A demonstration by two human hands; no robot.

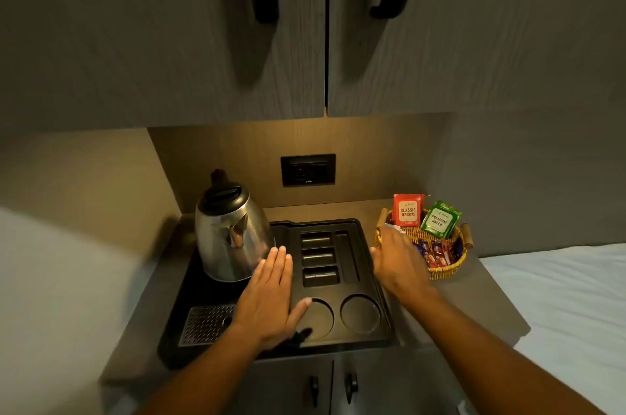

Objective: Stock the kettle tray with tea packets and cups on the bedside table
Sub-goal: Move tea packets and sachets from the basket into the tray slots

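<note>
The left hand (271, 292) lies flat and open on the black tray (372, 279), near the kettle (227, 231). The right hand (396, 258) reaches into the wicker basket (447, 270) of tea packets (408, 211); its grip is hidden.

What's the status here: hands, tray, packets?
Left hand flat on tray, empty. Right hand reaching at basket, nothing visibly held. Tray slots empty; tea packets in basket; no cups seen.
</note>
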